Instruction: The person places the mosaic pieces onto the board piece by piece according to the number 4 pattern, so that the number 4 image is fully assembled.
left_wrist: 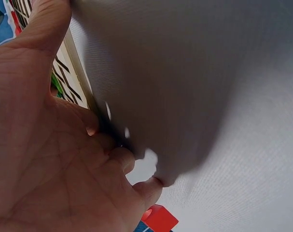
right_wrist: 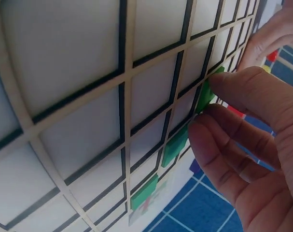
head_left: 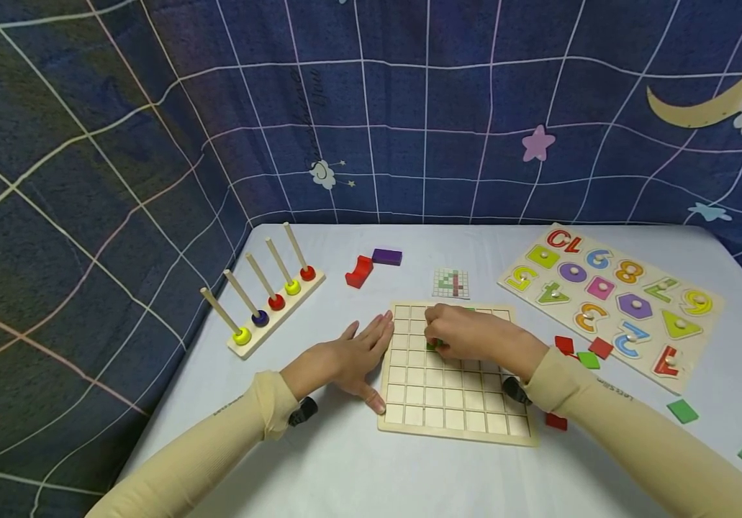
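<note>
A wooden grid board point(head_left: 455, 434) with square cells lies on the white table. My left hand point(head_left: 351, 363) is spread flat beside it, fingertips and thumb along its left edge. In the right wrist view, my right hand point(right_wrist: 252, 125) pinches a green square tile point(right_wrist: 206, 94) between thumb and fingers, right at a cell of the grid. Two more green tiles, a nearer one point(right_wrist: 144, 192) and a middle one point(right_wrist: 175, 146), sit in cells along the same diagonal. From the head view, the right hand hides most of these. A small pattern card point(head_left: 451, 283) lies beyond the board.
Loose red tiles point(head_left: 601, 348) and green tiles point(head_left: 683, 411) lie to the right of the board. Behind them is a number and shape puzzle point(head_left: 604, 291). On the left stands a peg rack point(head_left: 280, 313) with coloured rings. A red block point(head_left: 360, 272) and a purple block point(head_left: 386, 257) lie at the back.
</note>
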`<action>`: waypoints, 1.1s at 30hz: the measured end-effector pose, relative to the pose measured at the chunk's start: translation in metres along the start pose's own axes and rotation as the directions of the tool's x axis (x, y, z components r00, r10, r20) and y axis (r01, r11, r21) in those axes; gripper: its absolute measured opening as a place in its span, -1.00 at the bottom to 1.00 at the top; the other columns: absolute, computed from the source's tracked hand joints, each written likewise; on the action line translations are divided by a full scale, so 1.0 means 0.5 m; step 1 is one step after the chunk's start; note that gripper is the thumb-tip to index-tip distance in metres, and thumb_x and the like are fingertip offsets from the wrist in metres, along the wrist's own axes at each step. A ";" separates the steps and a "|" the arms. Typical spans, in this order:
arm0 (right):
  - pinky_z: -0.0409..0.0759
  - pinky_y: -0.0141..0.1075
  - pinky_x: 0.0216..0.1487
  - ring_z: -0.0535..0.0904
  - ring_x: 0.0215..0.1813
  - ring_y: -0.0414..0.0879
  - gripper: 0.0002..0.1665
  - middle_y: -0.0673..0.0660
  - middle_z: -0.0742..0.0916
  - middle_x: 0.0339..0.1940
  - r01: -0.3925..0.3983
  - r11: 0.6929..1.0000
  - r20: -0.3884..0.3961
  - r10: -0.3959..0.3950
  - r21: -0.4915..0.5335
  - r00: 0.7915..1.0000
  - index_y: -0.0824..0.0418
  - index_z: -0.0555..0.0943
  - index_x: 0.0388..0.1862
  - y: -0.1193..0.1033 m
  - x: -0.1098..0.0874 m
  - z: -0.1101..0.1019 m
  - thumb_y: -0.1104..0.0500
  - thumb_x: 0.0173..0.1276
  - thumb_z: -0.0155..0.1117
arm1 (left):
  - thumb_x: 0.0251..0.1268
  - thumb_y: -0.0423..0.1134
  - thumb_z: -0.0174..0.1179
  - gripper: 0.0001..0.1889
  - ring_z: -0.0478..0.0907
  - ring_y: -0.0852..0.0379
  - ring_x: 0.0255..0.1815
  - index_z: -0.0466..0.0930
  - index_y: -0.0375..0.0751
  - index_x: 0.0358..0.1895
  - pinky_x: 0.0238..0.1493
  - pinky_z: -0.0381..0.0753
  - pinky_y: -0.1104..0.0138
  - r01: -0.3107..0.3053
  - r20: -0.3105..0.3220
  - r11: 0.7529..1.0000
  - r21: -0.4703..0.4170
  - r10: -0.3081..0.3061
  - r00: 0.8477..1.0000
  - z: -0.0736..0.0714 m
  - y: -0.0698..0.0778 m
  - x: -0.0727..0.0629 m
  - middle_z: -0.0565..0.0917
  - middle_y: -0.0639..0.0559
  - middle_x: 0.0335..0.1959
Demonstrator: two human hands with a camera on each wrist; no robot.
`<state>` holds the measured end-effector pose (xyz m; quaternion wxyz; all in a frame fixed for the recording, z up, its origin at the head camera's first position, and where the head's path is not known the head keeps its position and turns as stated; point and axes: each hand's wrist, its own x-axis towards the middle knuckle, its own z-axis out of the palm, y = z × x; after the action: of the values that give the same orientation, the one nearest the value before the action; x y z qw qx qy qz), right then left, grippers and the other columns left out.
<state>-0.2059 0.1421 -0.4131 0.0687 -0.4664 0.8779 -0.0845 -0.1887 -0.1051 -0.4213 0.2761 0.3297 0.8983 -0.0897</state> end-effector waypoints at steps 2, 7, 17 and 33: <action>0.65 -0.42 -0.25 0.57 -0.30 -0.21 -0.94 0.05 0.69 -0.32 0.006 1.000 0.003 -0.006 0.024 1.000 0.24 0.81 -0.33 0.004 -0.001 -0.002 0.37 0.31 0.54 | 0.06 0.56 0.37 0.53 -0.45 0.01 0.86 -0.43 -0.23 0.77 0.83 -0.17 -0.03 0.001 0.002 1.000 -0.002 -0.001 1.000 0.000 0.000 0.000 -0.49 -0.09 0.82; 0.61 -0.40 -0.25 0.51 -0.32 -0.25 -0.93 0.05 0.69 -0.31 0.041 0.996 -0.002 -0.041 0.081 0.999 0.23 0.81 -0.34 0.016 -0.013 -0.017 0.34 0.36 0.52 | 0.06 0.56 0.37 0.52 -0.45 0.01 0.86 -0.43 -0.23 0.77 0.83 -0.17 -0.04 0.004 0.002 1.000 0.002 -0.004 1.000 -0.002 0.001 0.000 -0.49 -0.09 0.82; 0.58 -0.32 -0.22 0.53 -0.27 -0.14 -0.92 0.07 0.68 -0.27 0.026 0.988 -0.102 -0.011 0.150 0.995 0.22 0.77 -0.29 0.052 -0.099 -0.043 0.38 0.37 0.46 | 0.06 0.56 0.37 0.53 -0.45 0.00 0.86 -0.44 -0.22 0.77 0.83 -0.17 -0.04 0.003 0.008 1.000 0.004 -0.003 1.000 -0.003 0.004 -0.001 -0.50 -0.10 0.82; 0.78 -0.28 -0.16 0.61 -0.23 -0.24 -0.86 -0.09 0.73 -0.21 -0.234 0.955 -0.117 0.257 0.182 0.959 0.10 0.83 -0.24 0.108 -0.302 -0.033 0.30 0.28 0.59 | 0.07 0.54 0.38 0.52 -0.45 -0.01 0.86 -0.43 -0.23 0.77 0.83 -0.19 -0.06 -0.001 0.005 1.000 -0.009 0.001 1.000 -0.003 0.003 0.001 -0.49 -0.11 0.81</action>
<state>-0.1689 0.2989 -0.4022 0.0559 -0.3390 0.9216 -0.1804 -0.1885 -0.1031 -0.4204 0.2797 0.3285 0.8980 -0.0863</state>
